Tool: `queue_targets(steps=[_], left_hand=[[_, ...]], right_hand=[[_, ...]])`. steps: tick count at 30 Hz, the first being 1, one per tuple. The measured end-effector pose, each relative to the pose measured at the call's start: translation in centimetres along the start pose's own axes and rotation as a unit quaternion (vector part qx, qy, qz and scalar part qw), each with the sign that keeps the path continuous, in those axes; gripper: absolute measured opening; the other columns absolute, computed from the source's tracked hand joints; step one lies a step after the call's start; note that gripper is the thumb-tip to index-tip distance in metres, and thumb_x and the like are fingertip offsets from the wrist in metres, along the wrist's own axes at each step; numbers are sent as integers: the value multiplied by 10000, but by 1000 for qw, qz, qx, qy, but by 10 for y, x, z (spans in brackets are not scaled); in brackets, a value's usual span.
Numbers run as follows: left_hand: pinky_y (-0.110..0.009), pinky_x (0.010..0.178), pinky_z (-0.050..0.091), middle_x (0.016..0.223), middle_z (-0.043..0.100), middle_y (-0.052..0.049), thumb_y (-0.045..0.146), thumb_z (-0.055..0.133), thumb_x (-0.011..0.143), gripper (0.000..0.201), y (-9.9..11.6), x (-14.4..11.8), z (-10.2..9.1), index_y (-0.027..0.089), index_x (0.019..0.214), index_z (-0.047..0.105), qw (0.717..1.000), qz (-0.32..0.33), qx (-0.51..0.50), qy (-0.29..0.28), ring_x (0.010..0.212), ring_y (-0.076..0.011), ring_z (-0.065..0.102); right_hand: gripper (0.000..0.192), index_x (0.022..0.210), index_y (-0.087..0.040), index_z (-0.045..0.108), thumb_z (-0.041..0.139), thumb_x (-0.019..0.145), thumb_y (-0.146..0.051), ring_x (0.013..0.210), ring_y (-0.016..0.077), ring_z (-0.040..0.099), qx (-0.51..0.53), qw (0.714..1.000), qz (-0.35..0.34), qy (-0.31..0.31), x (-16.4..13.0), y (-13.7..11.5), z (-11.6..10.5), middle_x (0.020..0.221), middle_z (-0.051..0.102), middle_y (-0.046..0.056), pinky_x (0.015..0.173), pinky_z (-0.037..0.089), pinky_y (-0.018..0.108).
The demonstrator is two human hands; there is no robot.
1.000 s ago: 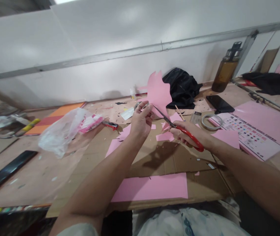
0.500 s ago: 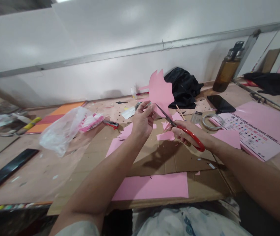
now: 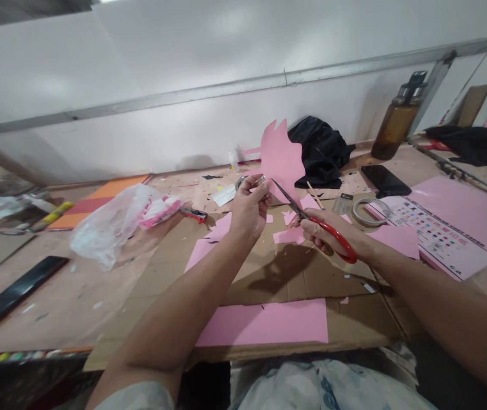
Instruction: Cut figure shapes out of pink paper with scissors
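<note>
Right hand [image 3: 344,225]'s wrapped round red-handled scissors [image 3: 338,236], long axis slanting, metal blades pointing away and left. Just ahead of that grip, left hand [image 3: 248,208] pinches a smooth pink paper cutout [image 3: 283,158], spiky-topped, wavy right edge. Crumpled black cloth [image 3: 325,154] beyond. Pretty much the same pose as half a second ago.

Matt paper cutout [image 3: 282,156], glossy scissor handles [image 3: 340,240]

From here, the right hand [image 3: 318,228] partly covers the scissors [image 3: 340,239]; small print [image 3: 433,226] on the pack is illegible; far-right black cloth [image 3: 478,143] is cut off.
</note>
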State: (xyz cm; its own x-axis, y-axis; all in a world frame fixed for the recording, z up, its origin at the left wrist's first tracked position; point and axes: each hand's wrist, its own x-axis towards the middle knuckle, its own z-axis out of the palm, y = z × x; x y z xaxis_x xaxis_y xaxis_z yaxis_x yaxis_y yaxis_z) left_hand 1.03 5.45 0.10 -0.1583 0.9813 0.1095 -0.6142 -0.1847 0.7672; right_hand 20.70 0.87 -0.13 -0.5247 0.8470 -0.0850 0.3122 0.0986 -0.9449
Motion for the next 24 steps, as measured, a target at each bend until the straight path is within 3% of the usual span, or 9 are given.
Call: queue_targets(steps=[24], left_hand=[[-156,572,480,740,619,52,151,912,588,325,-1,-2,2,202,815,685,1000,16,2,-1,601,-42,581]], right_hand=[[474,1065,-156,582,489,926,-599,515,94,456,-56,998,-39,8,-4,-11,1,718,514,-9,450,367,222]])
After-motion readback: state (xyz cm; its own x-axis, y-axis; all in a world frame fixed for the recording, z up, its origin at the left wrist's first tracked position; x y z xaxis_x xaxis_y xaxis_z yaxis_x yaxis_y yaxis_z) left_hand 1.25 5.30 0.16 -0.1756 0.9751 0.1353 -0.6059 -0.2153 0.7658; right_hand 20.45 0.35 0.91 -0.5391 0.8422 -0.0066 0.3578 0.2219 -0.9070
